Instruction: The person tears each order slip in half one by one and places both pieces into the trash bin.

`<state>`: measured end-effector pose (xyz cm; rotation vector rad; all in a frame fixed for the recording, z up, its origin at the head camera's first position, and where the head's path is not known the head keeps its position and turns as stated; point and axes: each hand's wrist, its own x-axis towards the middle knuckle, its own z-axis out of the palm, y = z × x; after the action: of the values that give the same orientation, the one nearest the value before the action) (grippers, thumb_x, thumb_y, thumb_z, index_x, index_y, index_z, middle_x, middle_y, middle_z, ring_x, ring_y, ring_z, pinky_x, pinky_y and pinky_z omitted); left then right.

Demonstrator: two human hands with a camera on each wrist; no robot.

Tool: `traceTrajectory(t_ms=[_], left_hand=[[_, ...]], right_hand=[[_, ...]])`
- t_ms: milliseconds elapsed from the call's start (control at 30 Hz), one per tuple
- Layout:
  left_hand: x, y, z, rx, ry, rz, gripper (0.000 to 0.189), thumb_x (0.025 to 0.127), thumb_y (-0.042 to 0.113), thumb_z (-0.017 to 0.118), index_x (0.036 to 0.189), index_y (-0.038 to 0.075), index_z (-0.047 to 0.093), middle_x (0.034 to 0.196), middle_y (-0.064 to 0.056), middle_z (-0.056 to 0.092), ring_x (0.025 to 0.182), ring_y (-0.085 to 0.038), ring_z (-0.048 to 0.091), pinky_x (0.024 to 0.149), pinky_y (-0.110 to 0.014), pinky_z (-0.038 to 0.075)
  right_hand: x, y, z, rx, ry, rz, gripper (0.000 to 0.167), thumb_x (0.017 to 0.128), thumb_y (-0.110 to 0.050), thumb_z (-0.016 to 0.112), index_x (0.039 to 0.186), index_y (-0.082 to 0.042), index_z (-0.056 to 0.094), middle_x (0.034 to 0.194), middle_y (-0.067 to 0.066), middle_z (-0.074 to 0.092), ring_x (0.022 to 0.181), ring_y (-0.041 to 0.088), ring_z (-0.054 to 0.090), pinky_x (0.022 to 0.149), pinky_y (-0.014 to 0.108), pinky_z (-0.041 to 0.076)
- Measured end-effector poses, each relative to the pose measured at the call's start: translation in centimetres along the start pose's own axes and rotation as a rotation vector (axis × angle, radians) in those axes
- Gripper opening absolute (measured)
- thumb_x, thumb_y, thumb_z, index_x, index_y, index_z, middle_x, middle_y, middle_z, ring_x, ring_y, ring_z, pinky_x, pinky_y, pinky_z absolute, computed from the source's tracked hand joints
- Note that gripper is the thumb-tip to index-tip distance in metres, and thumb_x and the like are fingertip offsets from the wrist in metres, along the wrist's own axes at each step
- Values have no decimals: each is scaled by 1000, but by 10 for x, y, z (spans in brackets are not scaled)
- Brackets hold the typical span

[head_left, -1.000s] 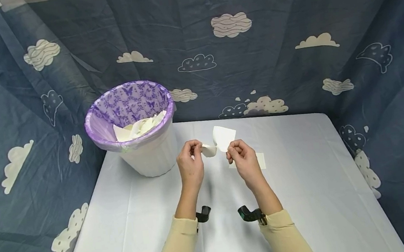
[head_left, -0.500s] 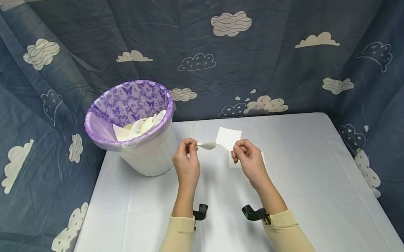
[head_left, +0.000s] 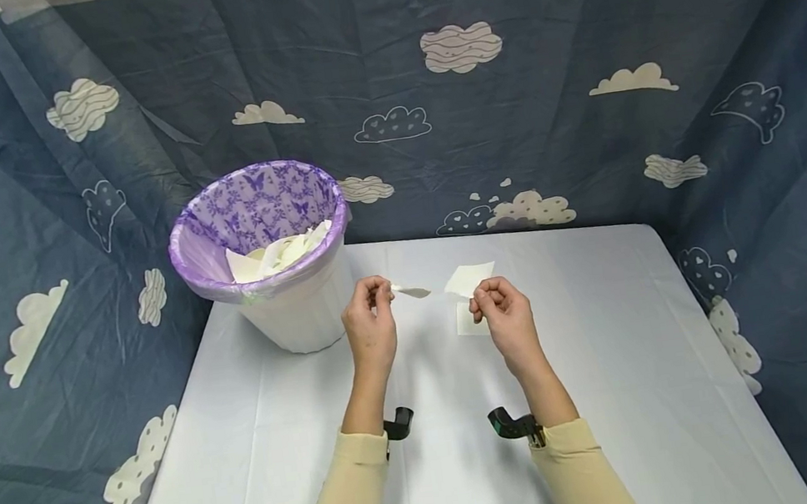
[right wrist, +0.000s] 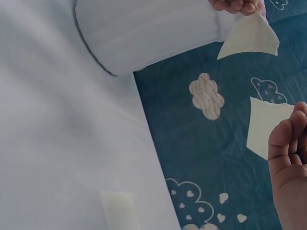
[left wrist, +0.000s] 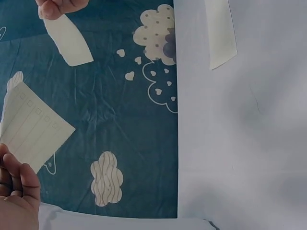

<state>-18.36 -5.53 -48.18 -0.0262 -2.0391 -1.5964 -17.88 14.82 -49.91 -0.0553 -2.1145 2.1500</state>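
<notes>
My left hand (head_left: pixel 370 323) pinches a torn piece of paper (head_left: pixel 411 290) above the table. In the left wrist view, this torn piece (left wrist: pixel 36 127) shows printed lines and small boxes. My right hand (head_left: pixel 505 317) pinches a second torn piece of pale paper (head_left: pixel 471 279); this piece (right wrist: pixel 265 127) looks plain in the right wrist view. The two pieces are apart. Below the right hand, a pale paper sheet (head_left: pixel 468 321) lies on the table, partly hidden by that hand.
A white bin (head_left: pixel 306 319) with a purple butterfly-patterned liner (head_left: pixel 253 199) stands at the table's back left and contains several paper scraps (head_left: pixel 281 254). A white cloth covers the table (head_left: pixel 634 341). A dark blue cloud-print curtain (head_left: pixel 548 133) surrounds the back and sides.
The hands have moved apart, the left one slightly left and the right one to the right. The gap between the two paper pieces has widened. The sheet and bin stay put.
</notes>
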Motion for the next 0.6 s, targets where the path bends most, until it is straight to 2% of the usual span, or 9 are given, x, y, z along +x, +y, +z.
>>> traceTrajectory(t_ms=[233,367,600], left_hand=[[0,3,0,-6,-36,21,12,106,9,64,104,-2,68,92,-17,75,85,-24,70,84,-27,57],[1,5,-1,4,-28,51,12,106,9,64,103,-2,68,90,-16,74,84,-24,69,83,-28,58],[8,13,-5,23,-1,131,12,105,8,65,102,-3,68,89,-16,73,82,-26,69,81,-29,57]], right_hand=[[2,-1,4,-5,-12,-9,19,109,-11,59,114,7,58,80,-6,66,75,11,63,71,18,55],[4,-3,7,1,-21,-23,18,109,-11,59,113,7,58,82,-5,66,77,15,64,72,18,55],[8,-13,15,-3,-21,-64,15,109,-11,58,111,3,59,83,-4,65,75,11,63,71,17,55]])
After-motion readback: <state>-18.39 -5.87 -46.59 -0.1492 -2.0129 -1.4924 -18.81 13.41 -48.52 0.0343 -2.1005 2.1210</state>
